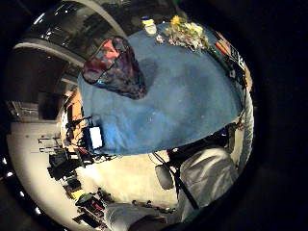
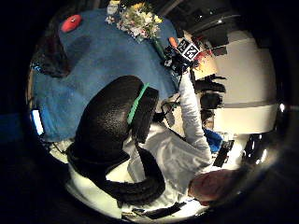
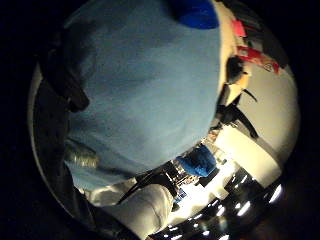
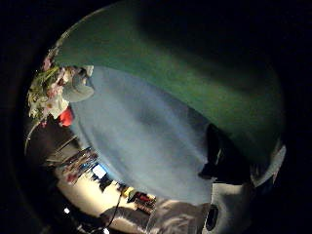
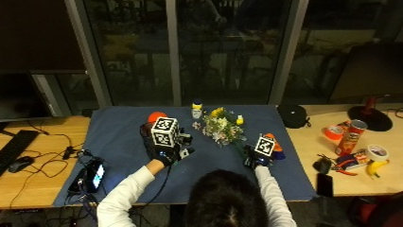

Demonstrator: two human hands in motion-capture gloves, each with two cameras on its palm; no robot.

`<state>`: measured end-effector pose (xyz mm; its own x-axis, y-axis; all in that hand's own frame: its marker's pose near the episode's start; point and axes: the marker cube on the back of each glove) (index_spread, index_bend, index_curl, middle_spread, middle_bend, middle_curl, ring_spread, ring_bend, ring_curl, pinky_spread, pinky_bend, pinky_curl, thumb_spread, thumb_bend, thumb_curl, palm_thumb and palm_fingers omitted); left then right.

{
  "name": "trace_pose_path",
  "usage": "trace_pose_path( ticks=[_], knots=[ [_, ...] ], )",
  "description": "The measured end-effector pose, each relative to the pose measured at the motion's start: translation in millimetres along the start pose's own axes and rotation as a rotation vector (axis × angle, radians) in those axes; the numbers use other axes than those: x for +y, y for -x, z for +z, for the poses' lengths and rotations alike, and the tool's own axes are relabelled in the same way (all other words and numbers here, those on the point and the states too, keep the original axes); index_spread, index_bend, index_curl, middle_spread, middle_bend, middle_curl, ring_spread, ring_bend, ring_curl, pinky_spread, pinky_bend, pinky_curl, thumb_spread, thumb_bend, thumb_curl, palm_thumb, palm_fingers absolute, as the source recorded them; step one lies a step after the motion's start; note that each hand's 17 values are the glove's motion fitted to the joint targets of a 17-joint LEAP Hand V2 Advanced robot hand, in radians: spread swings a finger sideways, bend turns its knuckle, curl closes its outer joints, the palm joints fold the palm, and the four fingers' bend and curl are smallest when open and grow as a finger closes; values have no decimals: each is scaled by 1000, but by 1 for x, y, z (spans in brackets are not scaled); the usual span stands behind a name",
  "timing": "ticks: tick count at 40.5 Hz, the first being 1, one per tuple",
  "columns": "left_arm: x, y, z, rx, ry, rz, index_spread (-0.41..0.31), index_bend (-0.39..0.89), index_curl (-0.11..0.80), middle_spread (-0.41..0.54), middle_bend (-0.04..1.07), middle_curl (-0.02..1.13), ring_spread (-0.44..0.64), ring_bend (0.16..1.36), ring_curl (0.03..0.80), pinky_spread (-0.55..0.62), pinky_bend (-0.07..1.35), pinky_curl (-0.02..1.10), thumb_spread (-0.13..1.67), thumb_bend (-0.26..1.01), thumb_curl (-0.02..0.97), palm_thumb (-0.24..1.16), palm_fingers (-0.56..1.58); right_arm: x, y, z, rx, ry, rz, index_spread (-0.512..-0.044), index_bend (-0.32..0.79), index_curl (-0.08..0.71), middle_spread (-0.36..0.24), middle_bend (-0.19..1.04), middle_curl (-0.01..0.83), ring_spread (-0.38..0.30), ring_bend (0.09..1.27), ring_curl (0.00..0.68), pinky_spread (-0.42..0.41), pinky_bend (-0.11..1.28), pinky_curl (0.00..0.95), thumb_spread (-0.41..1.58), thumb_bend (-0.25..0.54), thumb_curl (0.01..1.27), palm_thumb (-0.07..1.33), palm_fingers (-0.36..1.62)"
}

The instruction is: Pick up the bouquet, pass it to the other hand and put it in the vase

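Nearest, right hand [image 5: 259, 153] low over the blue cloth [image 5: 126, 137], just beside the green stem end of the bouquet [image 5: 222, 128]; cannot tell if its fingers are curled or straight. To the left, left hand [image 5: 165, 144] raised above the cloth, thumb [image 2: 112, 126] loosely bent, holding nothing. Further, bouquet lying flat on the cloth, blossoms toward the far edge, stems toward the near right. Probably light, soft and fragile at the blossoms; stiffer at the bunched stems, so better to take there, not on the petals. Farthest, a small bottle [image 5: 197, 110] by the blossoms; dark vase [image 1: 115, 67] at far left, mostly hidden behind the left hand.
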<state>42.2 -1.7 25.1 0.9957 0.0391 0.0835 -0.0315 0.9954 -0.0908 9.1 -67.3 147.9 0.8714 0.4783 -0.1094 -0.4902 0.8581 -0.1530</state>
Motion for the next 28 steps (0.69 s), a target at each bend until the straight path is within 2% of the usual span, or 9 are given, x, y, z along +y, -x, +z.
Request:
trace_pose_path(
  ticks=[1, 3, 9, 11, 14, 16, 21, 25, 28],
  knots=[
    [0, 1, 1, 0, 4, -4, 74, 112, 233, 393, 194, 262, 429, 685, 244, 392, 529, 314, 1090, -23, 284, 185, -28, 1, 1, 2, -36, 6, -13, -197, 128, 163, -151, 400, 456, -214, 781, 426, -293, 710, 352, 975, 11, 377, 852, 1201],
    [0, 4, 2, 2, 11, -12, 76, 103, 228, 392, 199, 268, 432, 680, 244, 392, 535, 318, 1095, -25, 282, 178, -38, 4, 3, 4, -99, -2, -47, -214, 233, 206, -157, 420, 474, -210, 725, 420, -286, 715, 365, 950, 18, 408, 889, 1271],
    [-4, 10, 6, 23, 19, -37, 80, 102, 217, 392, 204, 281, 434, 679, 245, 391, 536, 322, 1102, -23, 280, 167, -38, 1, 5, -1, -175, -113, -62, -220, 289, 270, -166, 414, 505, -227, 669, 427, -283, 738, 388, 908, 21, 462, 958, 1243],
    [-7, 13, 8, 33, 22, -47, 81, 102, 213, 392, 206, 285, 436, 674, 244, 392, 539, 323, 1106, -33, 274, 144, -42, -5, 4, -4, -217, -158, -45, -219, 222, 270, -164, 358, 491, -234, 825, 462, -296, 719, 386, 998, 38, 451, 980, 1355],
    [-11, 17, 8, 57, 20, -55, 85, 86, 202, 389, 218, 293, 442, 672, 243, 392, 543, 326, 1102, -39, 267, 110, -49, -14, 1, -11, -287, -265, 2, -222, 153, 277, -175, 488, 531, -227, 884, 480, -285, 711, 399, 1056, 46, 441, 1000, 1439],
    [-13, 19, 8, 74, 16, -60, 87, 76, 193, 389, 224, 298, 444, 675, 244, 392, 548, 327, 1088, -49, 259, 66, -55, -18, 0, -17, -336, -335, 7, -215, 176, 293, -177, 577, 559, -217, 913, 496, -269, 717, 410, 1081, 44, 434, 1005, 1471],
    [-20, 25, 10, 123, 25, -75, 88, 77, 176, 388, 230, 307, 449, 676, 246, 392, 555, 331, 1074, -40, 252, 15, -62, -6, 18, -40, -573, -395, -134, -224, 369, 374, -171, 694, 608, -204, 912, 516, -248, 690, 422, 1075, -73, 377, 835, 1518],
    [-30, 26, 9, 218, 25, -72, 89, 82, 166, 387, 235, 313, 451, 676, 247, 391, 556, 332, 1066, -31, 252, 0, -62, 24, 34, -68, -743, -390, -200, -223, 459, 422, -164, 747, 631, -199, 929, 530, -237, 692, 437, 1075, -48, 358, 793, 1491],
    [-37, 21, 6, 404, 40, -51, 90, 85, 160, 387, 235, 317, 452, 676, 248, 391, 556, 333, 1063, -28, 252, -4, -63, 39, 46, -90, -845, -427, -236, -219, 508, 455, -156, 776, 642, -190, 943, 537, -228, 702, 447, 1077, -36, 350, 778, 1471]
  ],
)
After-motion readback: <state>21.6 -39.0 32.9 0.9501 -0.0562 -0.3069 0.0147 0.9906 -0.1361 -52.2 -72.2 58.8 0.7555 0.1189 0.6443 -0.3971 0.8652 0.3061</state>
